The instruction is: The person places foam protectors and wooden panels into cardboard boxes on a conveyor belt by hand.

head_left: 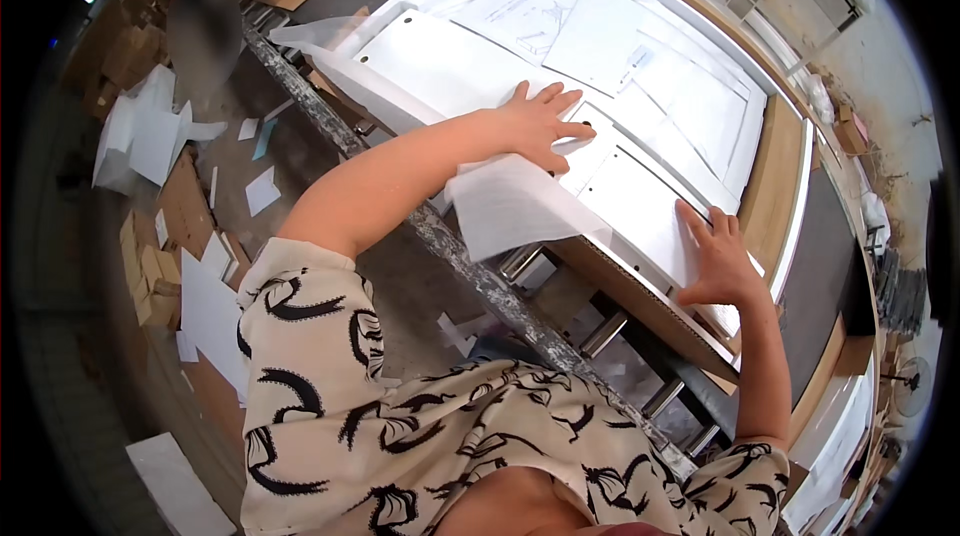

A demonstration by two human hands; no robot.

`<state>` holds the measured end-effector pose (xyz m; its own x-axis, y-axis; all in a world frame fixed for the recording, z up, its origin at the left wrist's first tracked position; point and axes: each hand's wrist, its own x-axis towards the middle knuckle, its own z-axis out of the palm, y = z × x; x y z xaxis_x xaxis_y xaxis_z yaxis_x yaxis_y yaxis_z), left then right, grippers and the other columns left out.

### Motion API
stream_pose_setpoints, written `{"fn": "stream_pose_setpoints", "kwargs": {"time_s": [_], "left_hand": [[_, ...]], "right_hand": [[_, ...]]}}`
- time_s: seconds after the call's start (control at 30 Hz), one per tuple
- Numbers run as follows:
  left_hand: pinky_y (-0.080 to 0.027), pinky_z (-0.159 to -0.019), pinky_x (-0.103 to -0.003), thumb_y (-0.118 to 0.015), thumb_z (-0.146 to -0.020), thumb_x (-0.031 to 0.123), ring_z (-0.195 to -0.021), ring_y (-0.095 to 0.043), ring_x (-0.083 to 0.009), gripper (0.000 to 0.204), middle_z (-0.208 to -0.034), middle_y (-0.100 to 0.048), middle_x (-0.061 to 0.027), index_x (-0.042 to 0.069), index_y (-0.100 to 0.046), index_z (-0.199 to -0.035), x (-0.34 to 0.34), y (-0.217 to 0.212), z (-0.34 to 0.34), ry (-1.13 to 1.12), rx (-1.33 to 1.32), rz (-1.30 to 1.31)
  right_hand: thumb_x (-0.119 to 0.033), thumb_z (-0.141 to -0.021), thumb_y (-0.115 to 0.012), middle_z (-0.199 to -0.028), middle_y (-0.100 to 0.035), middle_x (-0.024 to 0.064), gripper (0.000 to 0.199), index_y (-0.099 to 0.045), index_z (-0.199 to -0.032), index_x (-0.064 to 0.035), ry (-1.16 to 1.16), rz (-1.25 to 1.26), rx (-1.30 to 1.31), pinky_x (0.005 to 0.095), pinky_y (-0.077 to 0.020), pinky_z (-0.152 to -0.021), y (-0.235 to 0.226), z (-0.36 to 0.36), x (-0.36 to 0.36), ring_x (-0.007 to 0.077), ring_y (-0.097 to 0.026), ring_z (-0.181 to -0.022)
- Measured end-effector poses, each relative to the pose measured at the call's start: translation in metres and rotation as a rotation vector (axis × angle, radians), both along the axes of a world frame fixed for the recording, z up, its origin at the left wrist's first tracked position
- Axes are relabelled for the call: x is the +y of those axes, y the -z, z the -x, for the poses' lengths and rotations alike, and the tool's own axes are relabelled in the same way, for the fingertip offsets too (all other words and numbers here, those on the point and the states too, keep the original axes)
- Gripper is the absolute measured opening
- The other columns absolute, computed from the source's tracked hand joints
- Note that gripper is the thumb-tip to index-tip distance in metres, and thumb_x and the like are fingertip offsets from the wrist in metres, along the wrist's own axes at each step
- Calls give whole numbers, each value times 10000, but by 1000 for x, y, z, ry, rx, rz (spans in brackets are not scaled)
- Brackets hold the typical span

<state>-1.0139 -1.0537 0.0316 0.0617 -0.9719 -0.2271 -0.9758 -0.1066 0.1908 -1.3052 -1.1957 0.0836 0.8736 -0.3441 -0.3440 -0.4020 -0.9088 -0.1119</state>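
Observation:
My left hand (pixel 545 126) lies with its fingers spread on a white panel (pixel 440 66) that has small dark holes. Farther right, my right hand (pixel 722 261) is also open, fingers apart, resting at the right end of another white panel (pixel 625 196). Both panels lie flat in an open cardboard carton (pixel 650 301). A thin white foam sheet (pixel 515 206) hangs over the carton's near edge below my left wrist. Beyond the panels lie printed paper sheets (pixel 515 11) and a plain white sheet (pixel 600 41), partly under clear film.
The carton sits on a roller conveyor (pixel 605 336) with a worn metal rail (pixel 450 241). Cardboard scraps (pixel 155 271) and white foam pieces (pixel 145 136) litter the floor at left. A wood-coloured strip (pixel 775 176) runs along the carton's right side. A standing fan (pixel 910 381) is at far right.

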Motion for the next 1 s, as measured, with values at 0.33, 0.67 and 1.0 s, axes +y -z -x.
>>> {"fn": "stream_pose_setpoints", "kwargs": {"time_s": [0.33,0.67,1.0], "left_hand": [[-68,-1054,-562,-468,-790,534,-1362,-43,-318,646,-1480,-107,-96,287,-323,-1369,-2,2,-18,-164,-22,-61],[-84,-1049,-561,-455,-800,570,-1363,-52,-310,582,-1483,-111,-71,314,-407,-1321,10,9,-29,-140,7,-32],[-439,-855,-398,-572,-792,171,-955,-570,-307,423,-1036,-594,-153,-18,-487,-1161,239,-33,25,-642,630,1285]], "right_hand": [[-316,-453,-740,-1302,-289,297,1051,-259,-1382,-227,4,-27,-4,492,-289,-996,27,-42,17,452,-283,-1198],[-523,-765,-594,-1331,-332,266,839,-242,-1380,-75,49,-250,-361,474,-277,-1014,39,-57,4,408,-289,-1237],[-593,-834,-426,-1115,-518,315,773,-478,-1160,105,53,218,-113,454,-373,-910,92,-83,-39,418,-477,-1083]]}}
